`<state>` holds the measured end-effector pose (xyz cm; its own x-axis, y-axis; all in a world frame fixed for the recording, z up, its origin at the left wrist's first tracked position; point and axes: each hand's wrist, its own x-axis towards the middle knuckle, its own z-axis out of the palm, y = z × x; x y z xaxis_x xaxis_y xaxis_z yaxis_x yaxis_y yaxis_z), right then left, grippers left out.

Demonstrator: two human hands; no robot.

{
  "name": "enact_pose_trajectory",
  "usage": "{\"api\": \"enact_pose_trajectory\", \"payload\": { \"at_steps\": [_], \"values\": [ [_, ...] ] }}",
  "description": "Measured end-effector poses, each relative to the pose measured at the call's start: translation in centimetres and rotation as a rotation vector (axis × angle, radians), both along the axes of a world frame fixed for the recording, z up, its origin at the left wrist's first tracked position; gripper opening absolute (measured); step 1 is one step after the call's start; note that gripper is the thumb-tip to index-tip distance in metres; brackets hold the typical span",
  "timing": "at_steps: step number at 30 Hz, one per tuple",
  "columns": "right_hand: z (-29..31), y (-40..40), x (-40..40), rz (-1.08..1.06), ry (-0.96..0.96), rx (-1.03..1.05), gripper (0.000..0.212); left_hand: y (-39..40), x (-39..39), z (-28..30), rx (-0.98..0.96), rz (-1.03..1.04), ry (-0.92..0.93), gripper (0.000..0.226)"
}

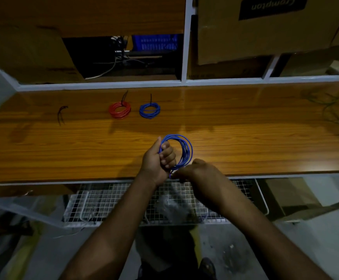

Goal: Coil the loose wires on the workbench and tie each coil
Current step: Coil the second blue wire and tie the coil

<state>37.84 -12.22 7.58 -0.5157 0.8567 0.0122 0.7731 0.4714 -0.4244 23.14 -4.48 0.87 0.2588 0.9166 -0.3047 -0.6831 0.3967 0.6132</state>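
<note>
Leftmost on the desk (43, 142) lie dark ties (62, 114), then a tied red coil (120, 110) and a tied blue coil (149, 110). Nearer, the left hand (158, 158) grips a blue wire coil (185, 150), fingers curled round its left side; the right hand (200, 171) seems to pinch its bottom. Light, springy loops likely need firm holding. Dark loose wires (335, 110) wait far right, well apart.

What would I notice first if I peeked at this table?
Probably the bright blue wire coil held over the near edge of the wooden workbench: the left hand grips it and the right hand pinches its lower end. Farther back lie a tied red coil and, to its right, a tied blue coil.
</note>
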Motion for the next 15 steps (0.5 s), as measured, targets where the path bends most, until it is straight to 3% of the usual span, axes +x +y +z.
{"api": "enact_pose_trajectory", "payload": {
  "at_steps": [3,7,9,12,15],
  "values": [
    [1.0,1.0,0.7,-0.018,0.047,0.152,0.051,-0.8,0.9,0.1,-0.036,-0.033,0.098,0.047],
    [1.0,2.8,0.8,-0.029,0.030,0.336,0.019,-1.9,1.8,0.2,0.043,-0.074,0.268,0.043],
    [1.0,3.8,1.1,-0.105,0.053,0.405,0.007,-2.3,1.8,0.3,0.093,-0.139,0.240,0.040],
    [1.3,5.5,2.5,-0.186,-0.009,0.395,0.017,-2.7,1.6,0.7,0.063,-0.234,0.112,0.037],
    [1.2,6.8,3.8,-0.096,0.046,0.344,0.016,-3.1,1.5,1.1,0.056,-0.319,0.074,0.035]
  ]
}}
